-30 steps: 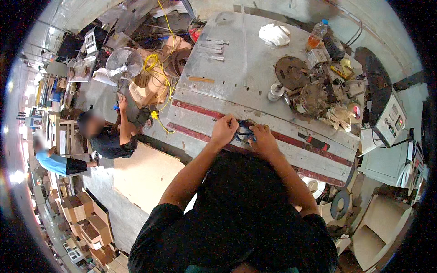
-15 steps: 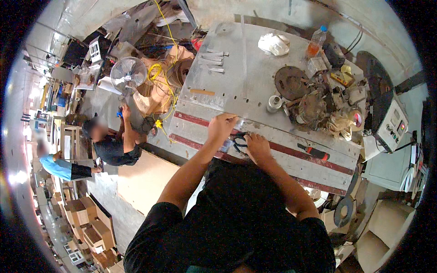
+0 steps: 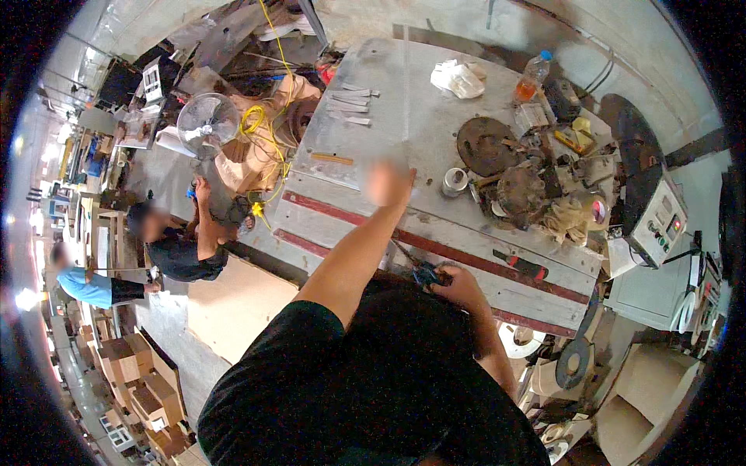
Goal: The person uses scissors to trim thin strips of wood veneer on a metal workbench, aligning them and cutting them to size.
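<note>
Black-handled scissors (image 3: 426,275) are gripped in my right hand (image 3: 460,287), low over the near side of the metal table (image 3: 443,109), close against my body. Their blades point away and to the left. My left hand (image 3: 386,183) is stretched out over the middle of the table; it is smeared, so its fingers and anything in them cannot be made out. Several pale grey strips (image 3: 351,106) lie farther off at the table's far left. Nearer that hand is a thin tan stick (image 3: 332,158).
A red-and-black hand tool (image 3: 521,264) lies at right on the red-striped boards. Behind it are a tin can (image 3: 454,182), greasy machine parts (image 3: 521,190), a bottle (image 3: 533,76) and a white cloth (image 3: 458,79). A co-worker (image 3: 183,245) sits at left beside a fan (image 3: 208,126).
My left hand has moved forward, away from the scissors, across the table. My right hand has drawn back toward my body with the scissors. The view has shifted slightly.
</note>
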The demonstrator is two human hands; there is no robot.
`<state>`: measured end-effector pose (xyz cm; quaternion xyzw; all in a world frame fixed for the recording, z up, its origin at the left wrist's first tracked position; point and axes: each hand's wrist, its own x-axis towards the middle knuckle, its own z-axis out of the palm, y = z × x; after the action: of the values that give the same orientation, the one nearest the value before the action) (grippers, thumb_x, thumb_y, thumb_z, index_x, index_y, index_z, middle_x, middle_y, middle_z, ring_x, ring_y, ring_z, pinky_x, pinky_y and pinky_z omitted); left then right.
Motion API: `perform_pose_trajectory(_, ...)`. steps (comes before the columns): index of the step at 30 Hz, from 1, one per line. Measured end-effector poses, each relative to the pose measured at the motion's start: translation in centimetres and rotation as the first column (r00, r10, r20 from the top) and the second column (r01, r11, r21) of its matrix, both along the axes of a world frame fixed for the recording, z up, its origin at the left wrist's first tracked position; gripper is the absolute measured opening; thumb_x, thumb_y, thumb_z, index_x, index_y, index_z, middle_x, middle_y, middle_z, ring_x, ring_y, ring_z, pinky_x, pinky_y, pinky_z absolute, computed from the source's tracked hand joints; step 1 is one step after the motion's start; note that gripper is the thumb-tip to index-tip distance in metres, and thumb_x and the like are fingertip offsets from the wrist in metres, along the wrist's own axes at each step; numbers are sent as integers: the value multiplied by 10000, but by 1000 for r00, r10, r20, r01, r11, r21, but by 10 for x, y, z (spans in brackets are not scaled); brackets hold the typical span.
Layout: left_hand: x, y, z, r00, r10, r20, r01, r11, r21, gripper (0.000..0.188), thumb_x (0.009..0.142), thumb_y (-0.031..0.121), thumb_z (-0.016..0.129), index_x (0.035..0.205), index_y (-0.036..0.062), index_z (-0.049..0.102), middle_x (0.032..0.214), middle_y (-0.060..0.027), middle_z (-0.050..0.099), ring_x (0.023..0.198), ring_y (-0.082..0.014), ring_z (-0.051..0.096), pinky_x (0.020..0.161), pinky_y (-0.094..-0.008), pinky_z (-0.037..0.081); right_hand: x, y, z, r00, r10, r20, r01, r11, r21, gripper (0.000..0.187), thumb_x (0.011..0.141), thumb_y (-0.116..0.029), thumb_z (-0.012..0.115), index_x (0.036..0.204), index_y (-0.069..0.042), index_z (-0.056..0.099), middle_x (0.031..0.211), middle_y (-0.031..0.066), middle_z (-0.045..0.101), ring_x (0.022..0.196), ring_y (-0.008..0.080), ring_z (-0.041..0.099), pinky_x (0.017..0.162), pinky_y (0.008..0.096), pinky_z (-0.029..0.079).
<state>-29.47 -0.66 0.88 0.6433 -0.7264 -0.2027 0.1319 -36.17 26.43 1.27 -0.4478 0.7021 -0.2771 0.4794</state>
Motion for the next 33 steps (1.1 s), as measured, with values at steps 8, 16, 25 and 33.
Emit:
perform_pose_trajectory(8,-1,-11,-37,991,-7,-132,-27,968,-251,209,786,295,695,889,116,668,880,-95,623,832,-276,596,714,-433,485,-10,36,-17,949,-183,257,180,983,35,374,816,-153,755,1135,15,653,954,64,699,829,142,639,759,298,511)
perform_pose_trajectory(16,26,-24,-9,952,166,-258,-121,976,180,359,757,352,739,1067,172,722,1165,-112,663,1033,-324,643,870,-448,528,-7,23,-49,909,-208,362,209,977,37,367,820,-154,756,1116,19,626,939,44,672,831,112,611,736,262,484)
perform_pose_trajectory(25,83,-24,-13,950,153,-272,-171,984,-43,316,771,311,726,1048,158,724,1102,-121,662,1039,-335,631,907,-439,507,15,-10,22,944,-141,299,163,985,-49,410,811,-161,753,1139,-22,552,933,34,605,856,136,575,754,295,474)
perform_pose_trajectory(33,124,-8,-35,948,86,-306,-171,950,-261,318,768,320,750,1020,128,725,1020,-117,651,1028,-322,619,891,-432,499,22,-56,66,955,-88,285,129,983,-129,426,817,-44,736,1172,-42,501,948,51,617,862,155,608,745,306,502)
